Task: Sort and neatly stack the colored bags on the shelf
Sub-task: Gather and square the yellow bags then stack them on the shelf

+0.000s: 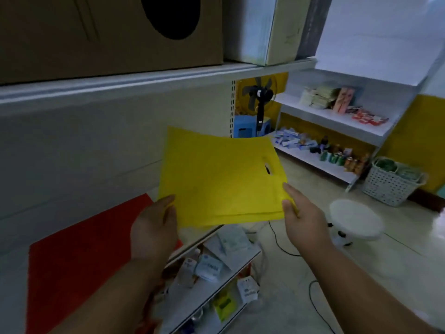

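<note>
Head view. I see the yellow bags (221,177), a thin flat stack with a die-cut handle slot, held in the air above the edge of the grey shelf (72,153). Left hand (154,227) pinches the near left corner, thumb on top, fingers under. Right hand (301,213) is clamped on the near right edge, fingers curled over it. A red bag (79,261) lies flat on the shelf, below and left of the yellow stack, partly behind the left forearm. Above, a cardboard box (108,32) sits on the upper shelf. Lower shelf (212,283) carries small white packets. Far right on the floor: a white basket (390,186).
</note>
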`<act>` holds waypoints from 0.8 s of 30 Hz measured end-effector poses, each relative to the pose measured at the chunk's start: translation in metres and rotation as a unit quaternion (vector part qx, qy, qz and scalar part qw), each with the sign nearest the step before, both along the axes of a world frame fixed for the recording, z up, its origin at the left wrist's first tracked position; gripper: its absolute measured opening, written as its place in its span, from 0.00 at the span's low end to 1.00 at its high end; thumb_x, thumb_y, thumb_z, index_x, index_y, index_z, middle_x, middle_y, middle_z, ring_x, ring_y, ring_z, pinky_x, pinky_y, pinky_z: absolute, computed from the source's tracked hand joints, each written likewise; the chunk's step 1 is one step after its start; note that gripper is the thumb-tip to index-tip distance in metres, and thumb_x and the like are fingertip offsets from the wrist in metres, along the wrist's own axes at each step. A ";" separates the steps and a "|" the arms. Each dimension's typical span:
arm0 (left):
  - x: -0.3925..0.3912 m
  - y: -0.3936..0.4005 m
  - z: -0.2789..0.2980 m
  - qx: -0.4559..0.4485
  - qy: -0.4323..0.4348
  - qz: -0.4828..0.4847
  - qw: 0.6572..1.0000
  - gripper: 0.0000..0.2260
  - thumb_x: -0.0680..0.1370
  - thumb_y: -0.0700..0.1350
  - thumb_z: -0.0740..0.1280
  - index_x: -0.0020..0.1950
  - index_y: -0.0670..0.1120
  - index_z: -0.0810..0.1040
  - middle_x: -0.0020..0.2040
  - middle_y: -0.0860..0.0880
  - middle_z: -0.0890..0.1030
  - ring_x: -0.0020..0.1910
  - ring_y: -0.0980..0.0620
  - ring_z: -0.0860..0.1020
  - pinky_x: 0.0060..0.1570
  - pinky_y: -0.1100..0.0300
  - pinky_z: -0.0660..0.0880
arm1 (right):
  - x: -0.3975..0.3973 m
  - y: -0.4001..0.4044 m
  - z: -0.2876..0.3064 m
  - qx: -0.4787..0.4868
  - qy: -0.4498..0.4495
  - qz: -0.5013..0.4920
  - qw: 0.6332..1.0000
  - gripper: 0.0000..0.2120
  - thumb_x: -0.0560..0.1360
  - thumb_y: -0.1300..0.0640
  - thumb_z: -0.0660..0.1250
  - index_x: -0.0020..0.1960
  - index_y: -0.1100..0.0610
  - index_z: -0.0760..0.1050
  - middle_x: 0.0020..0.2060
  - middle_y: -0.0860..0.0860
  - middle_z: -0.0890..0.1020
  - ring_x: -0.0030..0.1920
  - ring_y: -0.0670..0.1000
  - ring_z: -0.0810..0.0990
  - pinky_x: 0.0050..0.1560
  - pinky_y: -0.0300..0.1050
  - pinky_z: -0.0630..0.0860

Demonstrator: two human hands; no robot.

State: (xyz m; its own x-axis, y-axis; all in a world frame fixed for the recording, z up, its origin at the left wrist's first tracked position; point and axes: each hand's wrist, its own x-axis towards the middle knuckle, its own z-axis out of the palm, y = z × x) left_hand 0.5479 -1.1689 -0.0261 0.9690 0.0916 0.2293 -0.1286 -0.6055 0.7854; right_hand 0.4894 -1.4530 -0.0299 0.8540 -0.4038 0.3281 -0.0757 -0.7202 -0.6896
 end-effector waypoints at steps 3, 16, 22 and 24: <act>0.020 -0.020 0.002 0.016 0.037 0.034 0.999 0.16 0.83 0.46 0.61 0.70 0.49 0.74 0.70 0.46 0.74 0.66 0.42 0.73 0.63 0.46 0.72 | 0.038 -0.022 -0.001 0.001 0.017 0.045 0.999 0.21 0.82 0.53 0.59 0.75 0.49 0.66 0.69 0.52 0.74 0.65 0.55 0.74 0.58 0.43 0.70; 0.049 -0.109 -0.034 0.077 0.036 0.199 0.976 0.13 0.83 0.40 0.59 0.65 0.46 0.78 0.60 0.43 0.79 0.36 0.48 0.71 0.35 0.56 0.67 | 0.188 -0.122 -0.032 -0.069 0.083 0.286 0.952 0.18 0.80 0.59 0.64 0.70 0.55 0.72 0.63 0.53 0.77 0.63 0.52 0.74 0.57 0.35 0.64; 0.044 -0.130 -0.054 0.137 0.103 0.232 0.958 0.17 0.80 0.40 0.60 0.68 0.49 0.76 0.64 0.46 0.76 0.37 0.54 0.75 0.32 0.61 0.66 | 0.222 -0.136 -0.048 -0.083 0.137 0.348 0.924 0.18 0.80 0.60 0.62 0.69 0.54 0.71 0.60 0.53 0.77 0.58 0.51 0.75 0.52 0.40 0.67; 0.046 -0.132 -0.058 0.164 0.129 0.235 0.949 0.18 0.79 0.40 0.60 0.69 0.50 0.75 0.63 0.47 0.76 0.39 0.54 0.73 0.34 0.60 0.67 | 0.229 -0.135 -0.053 -0.092 0.153 0.345 0.921 0.18 0.80 0.60 0.60 0.69 0.55 0.72 0.58 0.55 0.77 0.57 0.53 0.75 0.52 0.41 0.68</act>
State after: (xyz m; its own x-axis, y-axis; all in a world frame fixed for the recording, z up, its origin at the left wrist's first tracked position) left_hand 0.5942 -1.3013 -0.0839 0.8671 0.4915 0.0813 0.3863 -0.7663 0.5133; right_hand 0.7187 -1.5884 -0.0827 0.9506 0.3081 0.0377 0.2731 -0.7726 -0.5732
